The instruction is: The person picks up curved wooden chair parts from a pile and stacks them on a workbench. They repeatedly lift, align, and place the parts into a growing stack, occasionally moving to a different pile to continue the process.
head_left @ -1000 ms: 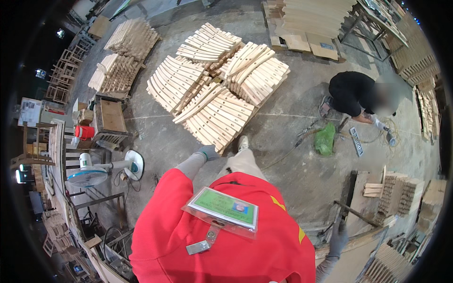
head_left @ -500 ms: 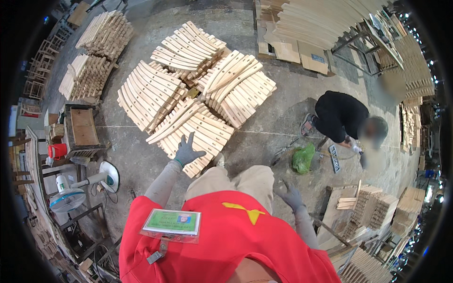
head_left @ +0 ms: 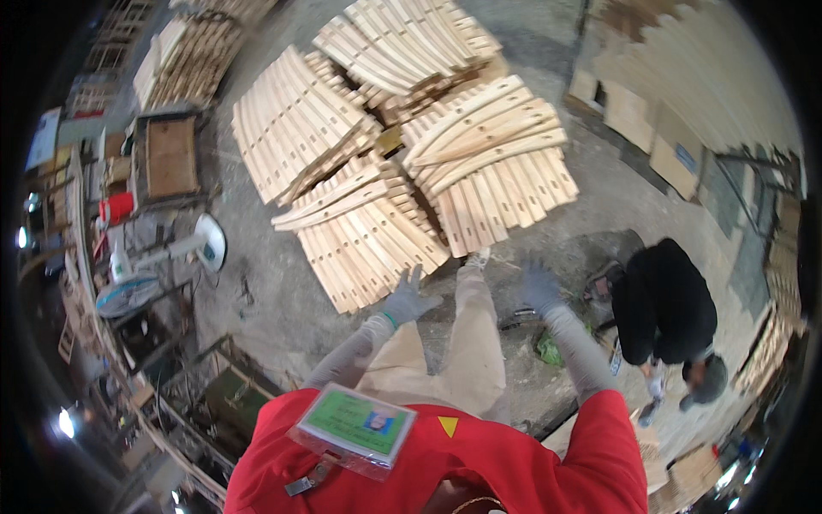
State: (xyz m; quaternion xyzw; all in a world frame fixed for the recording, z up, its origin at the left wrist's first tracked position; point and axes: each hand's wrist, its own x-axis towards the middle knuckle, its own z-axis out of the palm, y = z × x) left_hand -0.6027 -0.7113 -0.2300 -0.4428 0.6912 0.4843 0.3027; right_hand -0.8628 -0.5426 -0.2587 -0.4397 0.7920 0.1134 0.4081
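Note:
My left hand, in a grey glove, is open with fingers apart by the front corner of the nearest stack of curved wooden slats. Whether its fingertips touch the wood I cannot tell. My right hand, gloved too and a little blurred, is held open over the concrete floor, beyond my right knee, with nothing in it. The pale slats have small dark slots. Three more stacks adjoin the nearest one: a left stack, a far stack and a right stack with several slats laid crosswise on top.
A person in black crouches on the floor at the right, near a green plastic bag. At the left stand a white fan, a red bucket and a wooden cabinet. Large wooden panels lie far right.
My right hand has come forward from beside my hip. My left hand has drawn back from over the nearest stack to its front corner. The view has turned and moved closer to the stacks.

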